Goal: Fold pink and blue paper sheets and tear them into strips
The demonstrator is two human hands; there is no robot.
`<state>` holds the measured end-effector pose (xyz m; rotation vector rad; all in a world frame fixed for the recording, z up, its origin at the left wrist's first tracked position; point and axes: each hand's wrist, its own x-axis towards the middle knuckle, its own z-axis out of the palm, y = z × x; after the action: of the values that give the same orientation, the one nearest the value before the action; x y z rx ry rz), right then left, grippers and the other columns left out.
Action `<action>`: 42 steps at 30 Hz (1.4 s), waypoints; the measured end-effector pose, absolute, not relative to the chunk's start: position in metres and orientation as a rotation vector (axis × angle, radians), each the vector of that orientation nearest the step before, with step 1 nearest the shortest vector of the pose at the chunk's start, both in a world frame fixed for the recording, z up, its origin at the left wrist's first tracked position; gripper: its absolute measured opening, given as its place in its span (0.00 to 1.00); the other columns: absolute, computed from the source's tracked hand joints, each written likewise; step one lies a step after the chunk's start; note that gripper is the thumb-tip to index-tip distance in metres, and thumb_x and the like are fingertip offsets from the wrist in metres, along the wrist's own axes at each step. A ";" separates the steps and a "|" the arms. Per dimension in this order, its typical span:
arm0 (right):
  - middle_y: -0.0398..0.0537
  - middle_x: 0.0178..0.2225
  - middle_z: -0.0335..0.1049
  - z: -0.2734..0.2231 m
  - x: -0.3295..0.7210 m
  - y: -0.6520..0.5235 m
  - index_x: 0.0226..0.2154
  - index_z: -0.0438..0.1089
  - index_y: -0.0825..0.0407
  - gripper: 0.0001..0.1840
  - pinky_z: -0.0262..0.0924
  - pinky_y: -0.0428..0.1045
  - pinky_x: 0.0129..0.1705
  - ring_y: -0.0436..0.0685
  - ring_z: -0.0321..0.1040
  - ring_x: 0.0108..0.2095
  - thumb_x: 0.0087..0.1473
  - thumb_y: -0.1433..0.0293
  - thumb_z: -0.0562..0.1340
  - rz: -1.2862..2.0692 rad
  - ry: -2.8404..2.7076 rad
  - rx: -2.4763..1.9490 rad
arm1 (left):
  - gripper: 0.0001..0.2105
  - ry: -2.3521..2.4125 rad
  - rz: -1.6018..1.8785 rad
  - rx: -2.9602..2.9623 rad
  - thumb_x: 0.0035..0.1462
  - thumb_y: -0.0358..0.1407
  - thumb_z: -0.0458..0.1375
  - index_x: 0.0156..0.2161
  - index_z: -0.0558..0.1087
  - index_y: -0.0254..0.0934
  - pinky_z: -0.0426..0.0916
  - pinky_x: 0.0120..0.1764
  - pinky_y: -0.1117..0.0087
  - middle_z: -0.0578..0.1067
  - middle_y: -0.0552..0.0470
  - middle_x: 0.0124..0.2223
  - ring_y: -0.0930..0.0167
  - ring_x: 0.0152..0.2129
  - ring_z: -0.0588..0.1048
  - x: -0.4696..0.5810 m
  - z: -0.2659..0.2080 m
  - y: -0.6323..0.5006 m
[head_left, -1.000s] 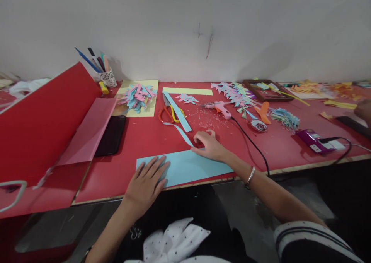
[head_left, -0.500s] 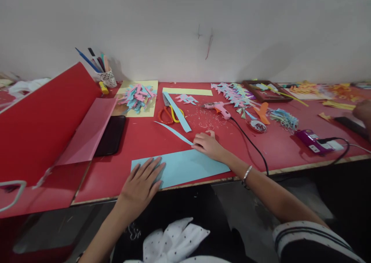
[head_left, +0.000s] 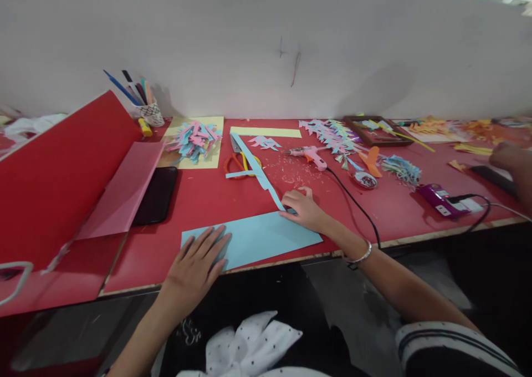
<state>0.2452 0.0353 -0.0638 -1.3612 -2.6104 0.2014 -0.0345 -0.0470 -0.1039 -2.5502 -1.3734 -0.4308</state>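
Observation:
A light-blue sheet of paper [head_left: 253, 241] lies along the table's front edge. My left hand [head_left: 195, 266] rests flat on its left end, fingers stretched out. Over its upper right edge, my right hand [head_left: 305, 209] has its fingers closed on the end of a narrow blue paper strip [head_left: 274, 195]. That strip rises away from the hand and bends toward the left, crossing a wider blue paper strip [head_left: 248, 154]. Under the wider strip lie scissors [head_left: 235, 166] with red and yellow handles, partly covered.
A pink glue gun [head_left: 311, 154] with a black cable lies right of the scissors. A pile of paper pieces [head_left: 195, 139], a phone [head_left: 157, 195], a red folder [head_left: 70, 172] and a pen cup [head_left: 152, 113] are at left. Another person's hand [head_left: 513, 163] is at far right.
The narrow strip has come away from the sheet's edge and swung up across the wider strip. My right hand keeps its hold near the same spot; my left hand stays flat.

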 end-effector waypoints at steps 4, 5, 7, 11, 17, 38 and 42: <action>0.42 0.29 0.65 -0.065 0.243 0.036 0.27 0.61 0.52 0.09 0.34 0.52 0.45 0.51 0.60 0.34 0.54 0.66 0.52 0.180 -2.589 -1.359 | 0.20 -1.379 -0.418 -2.561 0.59 0.42 0.37 0.54 0.59 0.43 0.55 0.50 0.65 0.65 0.54 0.54 0.70 0.50 0.63 -0.035 -0.104 -0.047; 0.42 0.29 0.65 -0.064 0.243 0.037 0.26 0.61 0.52 0.09 0.34 0.52 0.45 0.51 0.60 0.33 0.54 0.66 0.52 0.173 -2.577 -1.365 | 0.20 -1.385 -0.416 -2.565 0.59 0.42 0.37 0.54 0.59 0.43 0.54 0.50 0.66 0.65 0.54 0.54 0.70 0.50 0.63 -0.035 -0.104 -0.047; 0.42 0.28 0.64 -0.065 0.242 0.037 0.25 0.61 0.53 0.09 0.35 0.51 0.44 0.51 0.59 0.32 0.54 0.66 0.52 0.163 -2.566 -1.371 | 0.20 -1.384 -0.420 -2.567 0.59 0.42 0.37 0.54 0.60 0.44 0.55 0.50 0.66 0.65 0.54 0.54 0.70 0.50 0.63 -0.035 -0.104 -0.047; 0.42 0.27 0.64 -0.066 0.241 0.039 0.24 0.61 0.53 0.10 0.37 0.49 0.38 0.50 0.59 0.31 0.53 0.67 0.53 0.221 -2.593 -1.352 | 0.20 -1.364 -0.432 -2.550 0.59 0.41 0.37 0.54 0.59 0.43 0.55 0.50 0.66 0.66 0.54 0.54 0.70 0.50 0.63 -0.037 -0.103 -0.048; 0.38 0.22 0.61 -0.067 0.242 0.042 0.21 0.59 0.54 0.12 0.37 0.47 0.35 0.47 0.57 0.26 0.51 0.66 0.56 0.416 -2.485 -1.421 | 0.20 -1.359 -0.442 -2.553 0.59 0.41 0.37 0.54 0.59 0.42 0.55 0.50 0.66 0.66 0.54 0.53 0.70 0.49 0.64 -0.039 -0.103 -0.048; 0.42 0.26 0.65 -0.066 0.256 0.041 0.25 0.60 0.53 0.10 0.38 0.50 0.39 0.52 0.61 0.31 0.52 0.64 0.53 0.247 -2.508 -1.391 | 0.20 -1.459 -0.427 -2.573 0.59 0.42 0.37 0.54 0.58 0.43 0.54 0.51 0.64 0.65 0.53 0.54 0.70 0.51 0.62 -0.046 -0.103 -0.053; 0.42 0.25 0.64 -0.068 0.256 0.044 0.24 0.60 0.53 0.12 0.39 0.50 0.40 0.51 0.60 0.30 0.54 0.64 0.52 0.212 -2.518 -1.342 | 0.20 -1.454 -0.428 -2.578 0.59 0.42 0.36 0.54 0.59 0.43 0.54 0.52 0.66 0.65 0.54 0.54 0.71 0.51 0.62 -0.046 -0.102 -0.052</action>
<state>0.2558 0.0441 -0.0681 -1.3423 -2.5176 0.2124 -0.0464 -0.0519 -0.1021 -2.5784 -1.4542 -0.4275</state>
